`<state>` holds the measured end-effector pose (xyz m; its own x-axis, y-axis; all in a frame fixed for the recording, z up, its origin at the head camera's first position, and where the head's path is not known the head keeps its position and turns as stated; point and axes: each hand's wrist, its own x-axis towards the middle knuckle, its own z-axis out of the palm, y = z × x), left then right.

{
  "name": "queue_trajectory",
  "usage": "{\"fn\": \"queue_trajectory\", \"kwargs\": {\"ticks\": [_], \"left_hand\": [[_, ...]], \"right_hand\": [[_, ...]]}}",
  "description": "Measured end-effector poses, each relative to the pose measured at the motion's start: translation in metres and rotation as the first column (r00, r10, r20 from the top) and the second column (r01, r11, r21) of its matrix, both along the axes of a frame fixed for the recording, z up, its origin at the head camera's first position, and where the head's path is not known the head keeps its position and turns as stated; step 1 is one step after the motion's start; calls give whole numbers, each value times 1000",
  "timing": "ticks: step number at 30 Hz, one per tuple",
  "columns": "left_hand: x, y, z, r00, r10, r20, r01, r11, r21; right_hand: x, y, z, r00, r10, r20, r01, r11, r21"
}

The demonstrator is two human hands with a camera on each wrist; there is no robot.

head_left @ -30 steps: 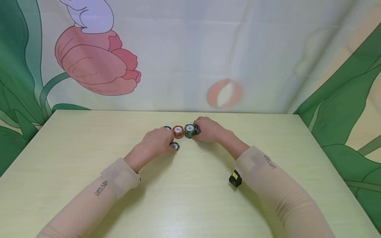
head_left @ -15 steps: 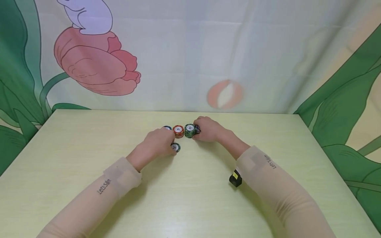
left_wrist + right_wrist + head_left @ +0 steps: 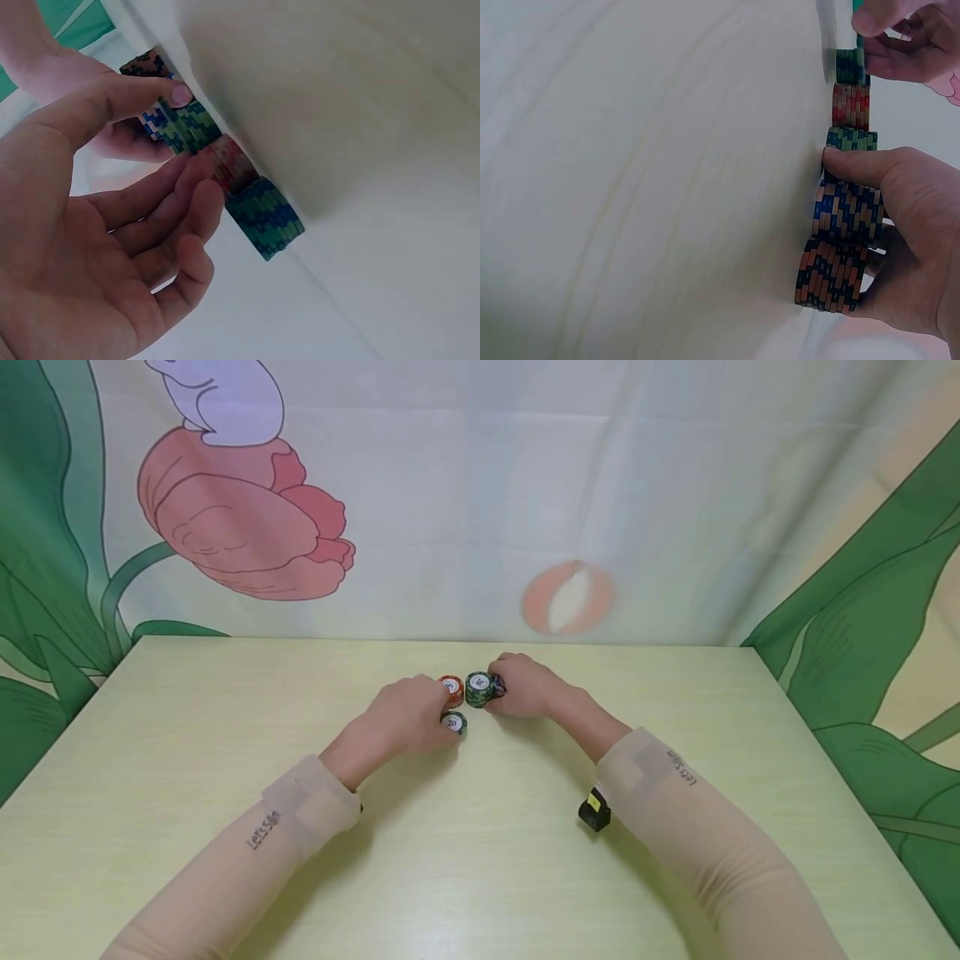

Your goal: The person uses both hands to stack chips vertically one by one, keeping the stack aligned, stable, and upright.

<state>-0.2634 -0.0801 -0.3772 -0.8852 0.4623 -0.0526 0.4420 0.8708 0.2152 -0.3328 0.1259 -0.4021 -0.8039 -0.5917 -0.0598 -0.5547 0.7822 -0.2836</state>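
Observation:
A green-edged poker chip marked 20 sits between the thumb and fingers of my left hand, just in front of a red stack of poker chips. Beside the red stack stands a green stack. My right hand grips dark chips at the right end of the row. In the right wrist view its thumb lies against the row near a blue-and-orange stack, with a dark orange-striped stack by the fingers. A blue-green stack ends the row, hidden behind my left hand in the head view.
The stacks stand near the back of a pale wooden table. A small black block with a yellow patch lies by the right sleeve. Behind the table hangs a printed cloth with flowers and leaves.
My left hand has moved a little to the right with the chip, now covering the row's left-end stack and part of the red one. My right hand has stayed in place.

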Motion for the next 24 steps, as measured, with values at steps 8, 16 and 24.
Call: {"fn": "queue_trajectory", "kwargs": {"ticks": [8, 16, 24], "left_hand": [[-9, 6, 2, 1000, 25, -6, -25, 997, 75], [-21, 10, -3, 996, 61, -59, -52, 988, 143], [-29, 14, -7, 993, 70, -91, -55, 986, 157]], "right_hand": [[1, 0, 0, 1000, 2, -16, -2, 1000, -10], [1, 1, -2, 1000, 0, -13, 0, 1000, -12], [0, 2, -3, 1000, 2, -20, -2, 1000, -23]]}}
